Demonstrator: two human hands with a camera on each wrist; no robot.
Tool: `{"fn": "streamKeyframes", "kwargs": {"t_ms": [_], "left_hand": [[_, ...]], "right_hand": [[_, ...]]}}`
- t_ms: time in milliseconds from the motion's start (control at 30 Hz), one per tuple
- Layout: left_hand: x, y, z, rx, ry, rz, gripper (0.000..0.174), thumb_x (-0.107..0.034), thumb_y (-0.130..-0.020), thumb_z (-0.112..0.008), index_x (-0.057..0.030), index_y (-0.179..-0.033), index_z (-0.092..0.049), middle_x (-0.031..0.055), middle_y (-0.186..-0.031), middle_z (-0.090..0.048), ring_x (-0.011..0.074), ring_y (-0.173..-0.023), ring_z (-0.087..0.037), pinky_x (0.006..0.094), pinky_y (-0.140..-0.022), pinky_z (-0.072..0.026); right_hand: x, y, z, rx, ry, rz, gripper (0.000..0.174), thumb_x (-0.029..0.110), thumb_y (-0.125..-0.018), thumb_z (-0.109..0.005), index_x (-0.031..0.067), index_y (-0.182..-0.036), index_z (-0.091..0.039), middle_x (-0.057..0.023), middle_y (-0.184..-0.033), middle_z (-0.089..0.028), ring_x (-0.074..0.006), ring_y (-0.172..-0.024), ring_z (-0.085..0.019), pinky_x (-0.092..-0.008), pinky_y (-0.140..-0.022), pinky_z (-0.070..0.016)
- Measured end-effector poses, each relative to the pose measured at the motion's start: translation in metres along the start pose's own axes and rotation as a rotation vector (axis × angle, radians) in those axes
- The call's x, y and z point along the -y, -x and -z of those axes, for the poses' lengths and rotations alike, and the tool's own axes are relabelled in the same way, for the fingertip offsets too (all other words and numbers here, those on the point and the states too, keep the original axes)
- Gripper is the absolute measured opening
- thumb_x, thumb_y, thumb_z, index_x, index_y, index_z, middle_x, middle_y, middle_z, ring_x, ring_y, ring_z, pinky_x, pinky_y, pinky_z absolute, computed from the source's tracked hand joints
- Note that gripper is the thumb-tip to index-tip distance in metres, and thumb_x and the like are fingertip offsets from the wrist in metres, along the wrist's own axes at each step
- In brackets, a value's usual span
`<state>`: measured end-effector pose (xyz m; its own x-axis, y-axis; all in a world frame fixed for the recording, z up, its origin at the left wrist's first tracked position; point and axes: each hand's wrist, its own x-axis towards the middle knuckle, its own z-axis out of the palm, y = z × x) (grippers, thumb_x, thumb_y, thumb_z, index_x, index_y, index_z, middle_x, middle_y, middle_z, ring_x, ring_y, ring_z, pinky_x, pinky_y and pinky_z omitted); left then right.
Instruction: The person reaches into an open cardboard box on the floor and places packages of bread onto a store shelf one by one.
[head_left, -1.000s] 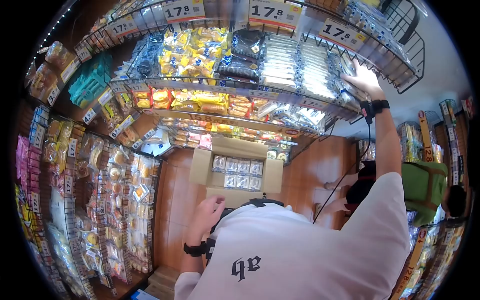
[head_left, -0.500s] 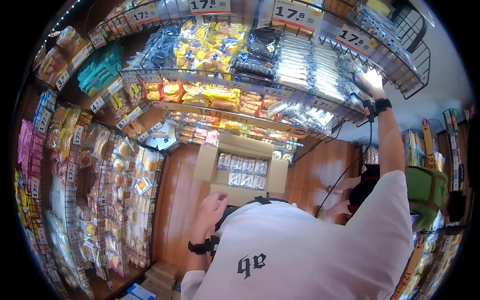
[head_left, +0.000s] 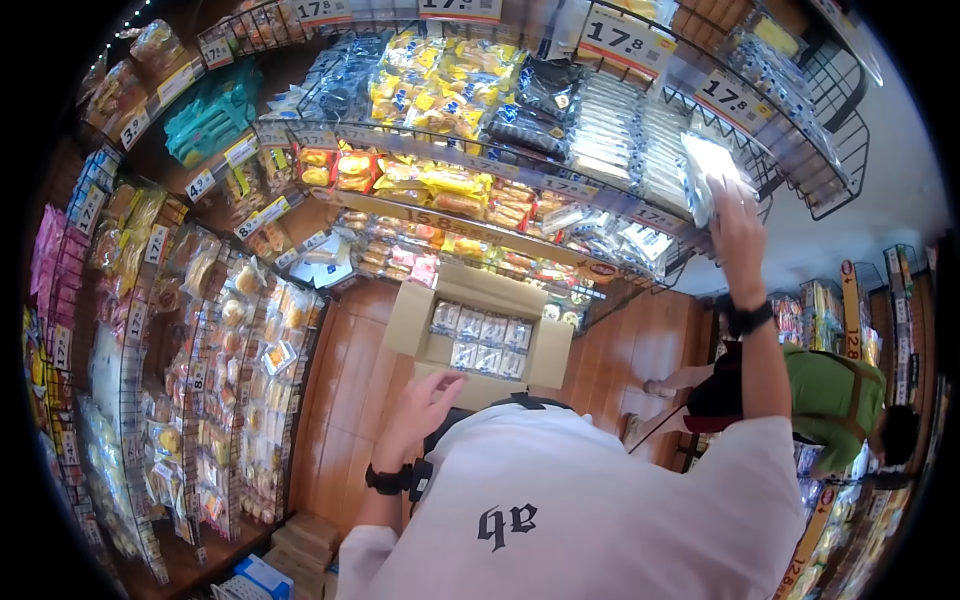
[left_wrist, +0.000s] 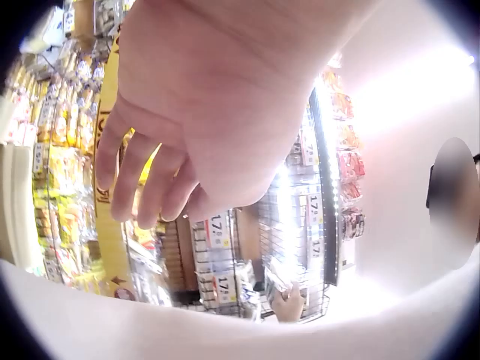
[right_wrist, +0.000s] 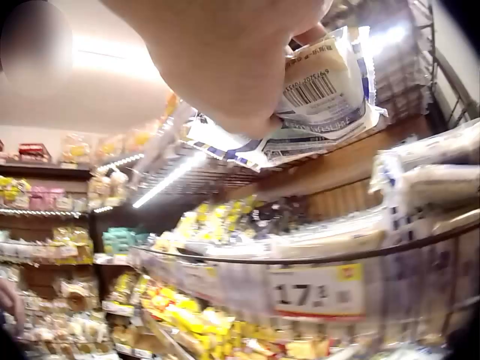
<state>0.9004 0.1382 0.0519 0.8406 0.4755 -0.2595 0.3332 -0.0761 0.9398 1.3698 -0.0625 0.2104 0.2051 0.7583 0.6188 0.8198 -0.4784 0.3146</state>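
My right hand (head_left: pixel 738 228) holds a white plastic-wrapped snack packet (head_left: pixel 708 165) just in front of the upper wire basket's right end. In the right wrist view the thumb and fingers pinch that packet, whose underside shows a barcode (right_wrist: pixel 310 90) and blue edging. Similar flat white packets (head_left: pixel 606 130) stand in rows in the basket to the left. Near my waist, the left hand (head_left: pixel 418 412) hangs with loosely bent fingers and nothing in it, close to the flap of an open cardboard box (head_left: pixel 404 315). Several small white packets (head_left: pixel 480 340) lie in that box.
Wire shelves with price tags (head_left: pixel 625 40) curve across the front, carrying yellow packets (head_left: pixel 430 85) and dark ones (head_left: pixel 532 100). Racks of packaged bread (head_left: pixel 235 370) line the left side. A person in green (head_left: pixel 835 400) is at the right, and stacked cartons (head_left: pixel 305 545) stand low at the left.
My right hand has drawn out of the basket's right end, bringing a white snack packet toward me. The left hand stays low beside the box.
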Motion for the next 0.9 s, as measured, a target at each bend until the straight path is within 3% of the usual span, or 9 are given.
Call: {"fn": "streamKeyframes", "kwargs": {"t_ms": [167,300,400,533,633,767,800,867,900], "left_hand": [[-0.049,-0.051,-0.031,0.299,0.77,-0.397,0.063,-0.018,-0.101,-0.061,-0.0096,-0.156,-0.03,0.011,-0.154,-0.042,0.0271,-0.139,-0.047,0.0387,-0.109,-0.0448],[-0.077,-0.074,-0.055,0.364,1.482,-0.029,0.064,-0.015,-0.097,-0.067,-0.0066,-0.152,-0.036,0.009,-0.143,-0.052,0.0217,-0.13,-0.055,0.0386,-0.106,-0.0487],[-0.082,-0.082,-0.05,0.191,1.049,-0.046,0.067,-0.022,-0.094,-0.068,-0.0074,-0.151,-0.036,0.0095,-0.141,-0.055,0.0215,-0.128,-0.057,0.0408,-0.105,-0.0514],[-0.072,-0.077,-0.05,0.26,0.98,-0.096,0.065,-0.02,-0.093,-0.072,-0.0048,-0.148,-0.04,0.0106,-0.135,-0.058,0.0213,-0.126,-0.059,0.0393,-0.103,-0.0527],[-0.06,-0.079,-0.059,0.24,0.851,-0.175,0.07,-0.019,-0.09,-0.077,-0.002,-0.146,-0.04,0.0115,-0.135,-0.058,0.0222,-0.123,-0.061,0.0394,-0.103,-0.0528],[-0.065,-0.071,-0.051,0.215,0.869,0.028,0.062,-0.01,-0.089,-0.076,-0.0008,-0.142,-0.046,0.0095,-0.131,-0.06,0.0165,-0.117,-0.061,0.0332,-0.1,-0.0521],[-0.07,-0.069,-0.052,0.21,0.892,-0.04,0.062,-0.01,-0.088,-0.077,0.0002,-0.141,-0.045,0.0108,-0.128,-0.061,0.0183,-0.114,-0.063,0.0323,-0.1,-0.0524],[-0.025,-0.079,-0.044,0.047,0.18,-0.528,0.055,-0.006,-0.087,-0.073,0.0009,-0.137,-0.049,0.0128,-0.128,-0.062,0.0231,-0.114,-0.065,0.0371,-0.099,-0.0542],[-0.03,-0.078,-0.045,0.17,0.639,-0.194,0.051,-0.003,-0.085,-0.068,0.0017,-0.133,-0.052,0.0144,-0.125,-0.063,0.026,-0.112,-0.066,0.039,-0.099,-0.0554]], "right_hand": [[0.143,0.019,0.07,-0.13,-0.432,-0.002,0.063,-0.002,-0.07,-0.07,0.0114,-0.131,-0.067,-0.0179,-0.134,-0.064,-0.0378,-0.119,-0.064,-0.0443,-0.094,-0.0568],[0.23,0.03,0.077,0.142,-0.675,0.244,0.055,0.012,-0.076,-0.073,0.01,-0.13,-0.065,-0.0161,-0.136,-0.063,-0.0345,-0.126,-0.06,-0.0425,-0.098,-0.0523],[0.23,0.022,0.095,0.372,-0.907,0.244,0.068,0.016,-0.07,-0.082,0.0066,-0.133,-0.058,-0.0214,-0.149,-0.049,-0.0385,-0.138,-0.045,-0.0433,-0.107,-0.0409],[0.223,0.047,0.041,0.162,-1.246,-0.224,0.076,0.028,-0.06,-0.095,0.0035,-0.122,-0.06,-0.0202,-0.13,-0.053,-0.0358,-0.118,-0.055,-0.043,-0.1,-0.0452],[0.236,0.03,0.056,0.052,-0.996,-0.535,0.07,0.023,-0.067,-0.092,-0.0009,-0.123,-0.059,-0.016,-0.117,-0.058,-0.0314,-0.111,-0.059,-0.0432,-0.096,-0.0483],[0.214,0.043,0.032,0.373,-1.679,-1.094,0.058,0.013,-0.076,-0.088,-0.0061,-0.123,-0.06,-0.011,-0.11,-0.069,-0.0167,-0.097,-0.066,-0.0298,-0.088,-0.0526],[0.209,0.052,0.021,0.255,-1.622,-1.139,0.053,0.014,-0.079,-0.088,-0.0063,-0.121,-0.062,-0.0087,-0.108,-0.071,-0.0121,-0.088,-0.067,-0.0246,-0.08,-0.0534],[0.198,0.062,0.008,0.045,-1.725,-1.271,0.047,0.009,-0.083,-0.083,-0.0049,-0.122,-0.06,-0.0082,-0.109,-0.071,-0.0132,-0.092,-0.068,-0.0264,-0.083,-0.0544],[0.191,0.067,0.005,-0.055,-1.86,-1.344,0.045,0.008,-0.085,-0.081,-0.0045,-0.123,-0.06,-0.0078,-0.11,-0.07,-0.0137,-0.095,-0.068,-0.0275,-0.086,-0.0545]]}}
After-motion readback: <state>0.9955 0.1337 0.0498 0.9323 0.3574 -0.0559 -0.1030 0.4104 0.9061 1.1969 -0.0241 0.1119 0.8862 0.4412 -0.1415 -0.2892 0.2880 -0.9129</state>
